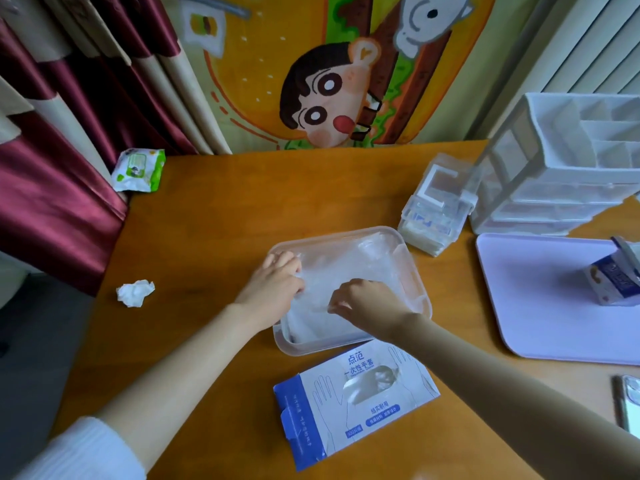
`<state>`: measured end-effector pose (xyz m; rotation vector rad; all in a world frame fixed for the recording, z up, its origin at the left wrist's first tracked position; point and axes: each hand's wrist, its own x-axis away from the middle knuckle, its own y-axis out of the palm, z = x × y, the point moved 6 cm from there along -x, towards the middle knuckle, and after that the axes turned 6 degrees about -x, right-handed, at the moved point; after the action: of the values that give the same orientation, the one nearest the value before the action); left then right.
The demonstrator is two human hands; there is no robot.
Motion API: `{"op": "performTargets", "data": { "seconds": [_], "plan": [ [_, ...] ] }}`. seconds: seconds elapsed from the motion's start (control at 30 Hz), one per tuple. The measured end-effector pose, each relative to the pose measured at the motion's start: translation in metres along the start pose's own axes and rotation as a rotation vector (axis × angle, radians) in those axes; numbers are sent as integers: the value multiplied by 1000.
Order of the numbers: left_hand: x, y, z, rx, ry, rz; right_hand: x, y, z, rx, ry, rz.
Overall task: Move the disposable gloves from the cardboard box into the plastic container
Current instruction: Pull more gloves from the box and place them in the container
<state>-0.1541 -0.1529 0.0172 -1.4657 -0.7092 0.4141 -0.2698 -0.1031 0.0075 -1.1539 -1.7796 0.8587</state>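
Closest to me: cardboard box (356, 403), lying flat on the wooden table (207, 220), white with blue end and glove outlines printed on top. Its oval dispensing hole is torn open and a bit of clear film shows through.

Just behind it, almost touching, sits the plastic container (425, 289): translucent, rounded rectangle, no lid on. The disposable gloves (346, 268) are inside as a flat stack of thin, crinkly, clear-to-milky film that fills most of the floor.

Both hands are in the container. Left hand (273, 282) is at the left rim, fingers curled into the stack's edge, gripping film. Right hand (363, 299) is over the middle, fingertips bent down and pinching the top layer. Contact is partly hidden by the knuckles.

Elsewhere I see:
- crumpled tissue (135, 292), left
- wipes pack (138, 169) at the far-left edge
- small clear box (436, 206) beside a white drawer organiser (571, 174)
- lilac tray (554, 296) with a carton (616, 278) on it
- phone (628, 403), far right
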Motion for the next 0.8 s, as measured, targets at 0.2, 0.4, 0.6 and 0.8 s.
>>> {"op": "performTargets", "data": {
  "seconds": [0.2,0.4,0.6,0.8],
  "plan": [
    [-14,-1,8,40,-37,1,-17,25,4,-182,8,-147],
    [-29,28,30,283,-66,-253,-20,31,17,-525,78,-261],
    [-34,57,39,102,-75,-400,-35,19,63,-332,166,5],
    [-43,87,40,-50,-114,-494,-49,48,68,31,149,-178]
  ]
}}
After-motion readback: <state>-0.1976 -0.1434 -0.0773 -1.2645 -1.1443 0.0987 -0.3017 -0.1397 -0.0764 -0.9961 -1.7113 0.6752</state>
